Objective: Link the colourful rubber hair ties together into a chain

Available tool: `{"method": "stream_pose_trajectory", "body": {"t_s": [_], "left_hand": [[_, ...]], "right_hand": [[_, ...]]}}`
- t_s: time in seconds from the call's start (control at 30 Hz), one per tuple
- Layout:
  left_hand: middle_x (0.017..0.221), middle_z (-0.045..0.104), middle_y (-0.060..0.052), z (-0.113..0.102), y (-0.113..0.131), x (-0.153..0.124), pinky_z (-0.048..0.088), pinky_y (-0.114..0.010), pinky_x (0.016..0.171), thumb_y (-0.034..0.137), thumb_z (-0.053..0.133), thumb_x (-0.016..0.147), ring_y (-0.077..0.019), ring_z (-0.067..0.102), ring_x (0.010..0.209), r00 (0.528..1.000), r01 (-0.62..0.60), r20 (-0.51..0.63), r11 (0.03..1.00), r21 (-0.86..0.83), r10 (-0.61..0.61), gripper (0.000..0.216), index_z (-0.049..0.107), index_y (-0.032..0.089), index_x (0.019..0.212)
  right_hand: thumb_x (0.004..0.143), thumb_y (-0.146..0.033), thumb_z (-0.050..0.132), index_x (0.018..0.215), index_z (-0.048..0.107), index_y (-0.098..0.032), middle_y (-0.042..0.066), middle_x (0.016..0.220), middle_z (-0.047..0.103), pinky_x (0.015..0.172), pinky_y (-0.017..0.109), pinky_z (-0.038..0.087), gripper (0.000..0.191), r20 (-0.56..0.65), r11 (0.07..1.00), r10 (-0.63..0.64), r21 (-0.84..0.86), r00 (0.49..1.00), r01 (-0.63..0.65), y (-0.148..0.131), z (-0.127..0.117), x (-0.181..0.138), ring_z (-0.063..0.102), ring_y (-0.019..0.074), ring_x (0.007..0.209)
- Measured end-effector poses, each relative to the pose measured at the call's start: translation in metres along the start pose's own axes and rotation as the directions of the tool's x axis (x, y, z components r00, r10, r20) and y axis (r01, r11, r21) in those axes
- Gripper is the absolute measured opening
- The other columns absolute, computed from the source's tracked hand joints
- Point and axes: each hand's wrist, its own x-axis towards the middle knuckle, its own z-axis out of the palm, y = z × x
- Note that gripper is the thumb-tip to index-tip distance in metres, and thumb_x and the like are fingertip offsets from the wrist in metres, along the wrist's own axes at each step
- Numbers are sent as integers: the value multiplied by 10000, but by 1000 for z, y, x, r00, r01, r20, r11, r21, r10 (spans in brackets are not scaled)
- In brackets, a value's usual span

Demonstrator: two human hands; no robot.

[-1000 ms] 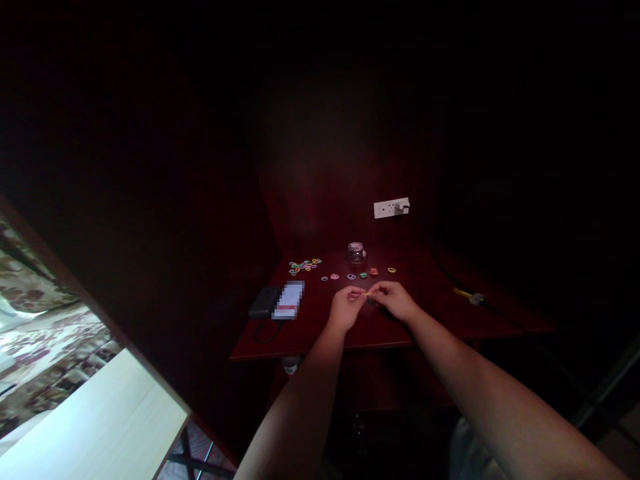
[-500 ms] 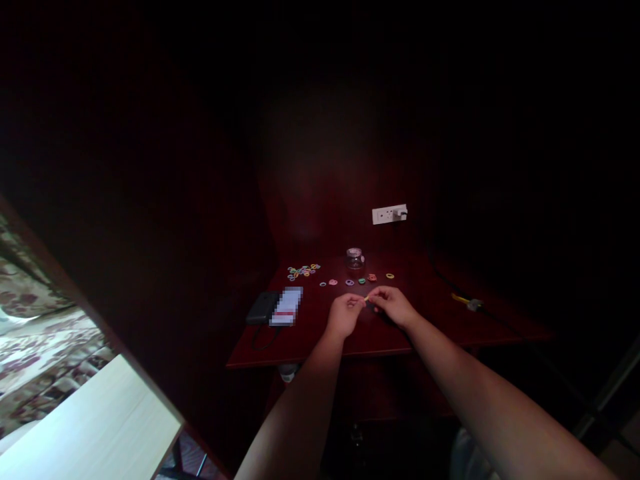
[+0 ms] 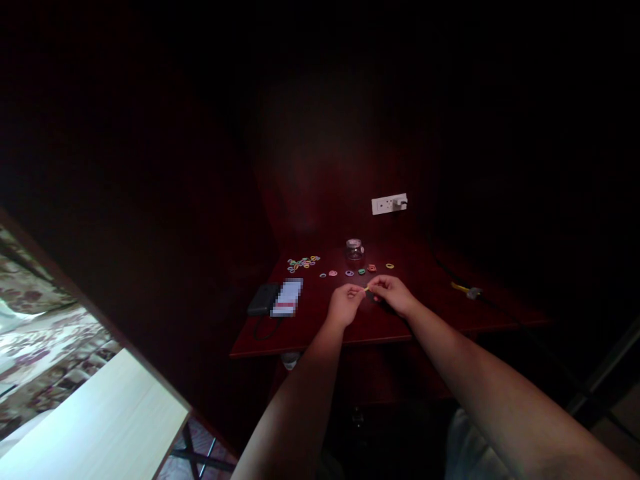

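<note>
Over the dark red table point(image 3: 380, 320), my left hand point(image 3: 344, 303) and my right hand point(image 3: 393, 293) meet fingertip to fingertip. Both pinch a small yellow ring point(image 3: 367, 288) between them. Behind the hands a row of several small coloured rings point(image 3: 350, 272) lies on the table. A heap of more coloured rings point(image 3: 303, 263) sits at the back left. A small glass jar point(image 3: 355, 250) stands upright behind the row.
A dark flat case point(image 3: 263, 299) with a cable lies at the table's left beside a blurred white card point(image 3: 287, 297). A white wall socket point(image 3: 389, 203) holds a plug. A yellow-tipped cable point(image 3: 465, 290) runs at the right. A pale tabletop point(image 3: 95, 427) is lower left.
Both hands stay pinched together on the small ring with barely any motion. The view has shifted slightly up and down.
</note>
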Motion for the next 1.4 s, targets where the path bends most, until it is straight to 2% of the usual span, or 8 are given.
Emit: {"method": "stream_pose_trajectory", "body": {"t_s": [0.1, 0.27, 0.47, 0.77, 0.97, 1.2, 1.4], "left_hand": [[711, 652, -68, 0, -2, 0, 457, -242, 618, 263, 616, 696, -126, 583, 632, 1000, -9, -24, 1000, 1, 9, 166, 642, 120, 777], [698, 641, -60, 1, -3, 1, 457, -235, 611, 239, 635, 670, -119, 578, 627, 1000, -2, -21, 999, -51, 1, 152, 624, 119, 763], [703, 639, -59, 2, -7, 4, 464, -233, 630, 209, 657, 645, -114, 585, 647, 999, 5, -52, 995, -99, -10, 193, 615, 115, 808], [729, 650, -67, 2, -7, 4, 468, -239, 619, 266, 642, 680, -124, 602, 652, 998, 27, -59, 995, -96, -33, 201, 598, 124, 816], [761, 658, -75, 2, -2, 2, 479, -246, 649, 244, 639, 679, -130, 612, 684, 1000, 12, 19, 988, -156, -9, 192, 611, 119, 823], [716, 649, -57, 1, -1, 3, 472, -240, 626, 210, 617, 679, -124, 600, 650, 1000, 14, 10, 991, -134, -12, 133, 612, 125, 780], [703, 640, -51, 1, -3, 4, 462, -233, 611, 246, 618, 681, -117, 590, 634, 1000, -4, -5, 992, -127, 3, 153, 607, 124, 774]], "right_hand": [[609, -346, 673, 764, 610, -136, -7, 590, 586, 479, 219, 373, 268, 45, 1000, 12, 11, 999, -13, -1, 0, -1, 487, 86, 468], [614, -333, 672, 765, 611, -134, -18, 514, 550, 457, 208, 355, 257, 62, 1000, 7, -14, 998, -6, -2, 0, -1, 481, 89, 465], [593, -353, 686, 715, 566, -145, -26, 519, 534, 443, 203, 351, 269, 47, 999, -32, -28, 998, 33, 1, 0, 0, 465, 81, 450], [595, -387, 700, 684, 513, -156, -48, 495, 493, 427, 193, 311, 311, 59, 996, -63, -57, 996, 67, 7, 0, 3, 432, 72, 432], [584, -454, 698, 674, 514, -157, -47, 501, 488, 423, 195, 300, 361, 52, 990, -87, -110, 995, 92, 8, 1, 3, 414, 70, 433], [588, -435, 694, 640, 525, -151, -36, 525, 495, 433, 194, 296, 334, 126, 979, -100, -165, 987, 120, 2, 5, 0, 398, 68, 459], [592, -342, 710, 725, 528, -150, -35, 578, 517, 441, 184, 306, 296, 129, 991, -108, -60, 986, 117, 2, 4, -1, 399, 53, 463]]}}
